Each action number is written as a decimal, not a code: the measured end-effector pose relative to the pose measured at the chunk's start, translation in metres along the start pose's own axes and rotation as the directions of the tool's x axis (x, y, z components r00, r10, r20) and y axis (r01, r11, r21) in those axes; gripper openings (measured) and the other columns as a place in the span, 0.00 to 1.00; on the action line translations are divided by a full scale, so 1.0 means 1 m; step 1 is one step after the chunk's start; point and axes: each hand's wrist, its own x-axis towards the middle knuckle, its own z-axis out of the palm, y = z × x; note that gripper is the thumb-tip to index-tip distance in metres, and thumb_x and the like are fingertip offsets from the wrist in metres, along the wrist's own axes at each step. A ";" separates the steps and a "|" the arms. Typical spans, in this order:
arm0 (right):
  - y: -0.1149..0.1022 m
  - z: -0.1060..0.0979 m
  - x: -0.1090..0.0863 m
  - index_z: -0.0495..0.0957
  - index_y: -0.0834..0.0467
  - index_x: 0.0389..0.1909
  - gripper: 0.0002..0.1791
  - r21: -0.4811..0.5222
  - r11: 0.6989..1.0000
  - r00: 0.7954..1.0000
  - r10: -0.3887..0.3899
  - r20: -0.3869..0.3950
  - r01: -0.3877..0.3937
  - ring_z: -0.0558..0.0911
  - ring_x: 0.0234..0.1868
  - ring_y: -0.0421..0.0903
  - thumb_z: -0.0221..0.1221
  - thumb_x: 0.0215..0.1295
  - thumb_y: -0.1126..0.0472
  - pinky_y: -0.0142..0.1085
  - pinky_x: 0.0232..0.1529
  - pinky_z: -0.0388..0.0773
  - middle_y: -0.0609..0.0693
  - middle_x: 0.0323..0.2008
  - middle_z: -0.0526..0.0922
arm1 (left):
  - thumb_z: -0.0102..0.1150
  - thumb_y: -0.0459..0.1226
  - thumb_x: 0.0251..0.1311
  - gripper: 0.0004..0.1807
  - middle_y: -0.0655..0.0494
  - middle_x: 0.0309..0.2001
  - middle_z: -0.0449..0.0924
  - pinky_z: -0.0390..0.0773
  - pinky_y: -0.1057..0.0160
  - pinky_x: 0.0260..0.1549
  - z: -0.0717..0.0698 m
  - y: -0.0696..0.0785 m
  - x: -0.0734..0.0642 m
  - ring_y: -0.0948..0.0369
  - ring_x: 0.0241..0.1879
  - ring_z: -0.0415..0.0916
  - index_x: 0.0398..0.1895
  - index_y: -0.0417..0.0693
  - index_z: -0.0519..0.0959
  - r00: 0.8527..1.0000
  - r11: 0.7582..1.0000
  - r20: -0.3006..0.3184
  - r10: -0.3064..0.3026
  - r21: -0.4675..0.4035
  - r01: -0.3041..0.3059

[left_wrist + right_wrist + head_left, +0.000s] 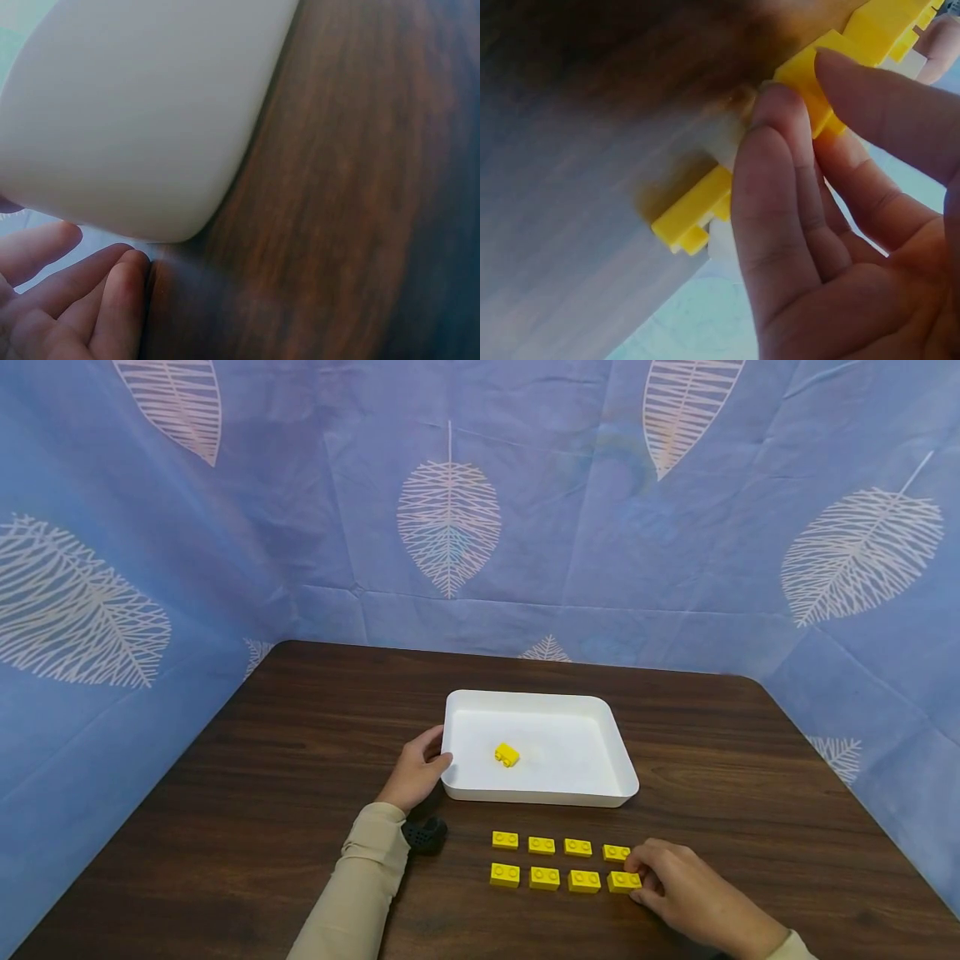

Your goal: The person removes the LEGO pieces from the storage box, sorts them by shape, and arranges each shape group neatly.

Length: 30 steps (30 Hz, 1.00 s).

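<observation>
A white tray (540, 797) stands mid-table with one yellow toy brick (507, 755) lying tipped on its floor. My left hand (417, 770) holds the tray's left side, thumb over the rim and fingers outside; the left wrist view shows the fingers (124, 292) beside the outer wall. In front of the tray, two rows of yellow two-stud bricks sit studs up. At the right end of the near row my right hand (686, 889) pinches a yellow brick (624, 882) between thumb and fingers. Just behind it sits the far row's end brick (616, 852), beside my index finger.
The dark wooden table (315, 710) reaches back to a blue cloth (562, 543) with white leaf prints. A black strapped object (426, 836) is at my left wrist. Several more bricks (543, 878) stand spaced out to the left of my right hand.
</observation>
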 end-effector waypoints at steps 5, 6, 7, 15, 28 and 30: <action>-0.007 -0.008 0.001 0.78 0.60 0.35 0.11 -0.021 0.999 0.999 -0.030 -0.035 0.029 0.71 0.26 0.29 0.68 0.50 0.67 0.26 0.23 0.73 0.46 0.33 0.76 | 0.49 0.28 0.64 0.28 0.35 0.64 0.65 0.68 0.46 0.60 0.000 -0.011 0.006 0.44 0.62 0.65 0.68 0.33 0.60 1.000 1.000 -0.018 0.002 0.008 -0.002; -0.008 -0.010 0.001 0.78 0.60 0.35 0.11 -0.027 0.999 0.998 -0.045 -0.047 0.043 0.71 0.27 0.29 0.68 0.50 0.67 0.26 0.23 0.74 0.46 0.33 0.76 | 0.49 0.28 0.64 0.28 0.35 0.64 0.64 0.68 0.46 0.60 0.000 -0.016 0.008 0.44 0.62 0.65 0.68 0.33 0.60 1.000 1.000 -0.019 0.002 0.007 -0.002; -0.009 -0.012 0.002 0.78 0.60 0.35 0.11 -0.026 0.998 0.997 -0.063 -0.053 0.062 0.72 0.27 0.29 0.68 0.50 0.68 0.26 0.23 0.74 0.47 0.33 0.76 | 0.49 0.28 0.64 0.28 0.36 0.64 0.65 0.68 0.46 0.60 0.000 -0.021 0.011 0.44 0.62 0.65 0.68 0.34 0.60 1.000 1.000 -0.024 0.007 0.007 -0.007; -0.017 -0.025 0.011 0.78 0.62 0.36 0.09 -0.036 0.991 0.986 -0.135 -0.094 0.133 0.72 0.27 0.29 0.65 0.53 0.69 0.26 0.23 0.74 0.48 0.33 0.77 | 0.48 0.27 0.64 0.28 0.34 0.64 0.64 0.66 0.45 0.60 0.000 -0.003 0.001 0.42 0.63 0.64 0.67 0.32 0.60 1.000 1.000 -0.018 -0.008 -0.012 0.008; -0.029 -0.036 0.043 0.79 0.62 0.38 0.08 -0.049 0.994 0.984 -0.103 -0.147 0.097 0.75 0.28 0.31 0.63 0.57 0.65 0.26 0.26 0.77 0.47 0.33 0.79 | 0.50 0.32 0.65 0.28 0.40 0.65 0.65 0.68 0.48 0.60 0.003 -0.033 0.016 0.47 0.63 0.65 0.69 0.40 0.61 0.999 0.999 -0.024 -0.035 0.016 0.035; -0.029 -0.037 0.050 0.80 0.61 0.38 0.08 -0.041 0.996 0.985 -0.089 -0.150 0.084 0.76 0.29 0.33 0.63 0.58 0.63 0.26 0.27 0.77 0.47 0.33 0.79 | 0.50 0.32 0.65 0.28 0.40 0.65 0.65 0.68 0.48 0.61 0.003 -0.033 0.017 0.47 0.63 0.65 0.69 0.40 0.61 0.999 0.999 -0.026 -0.034 0.011 0.034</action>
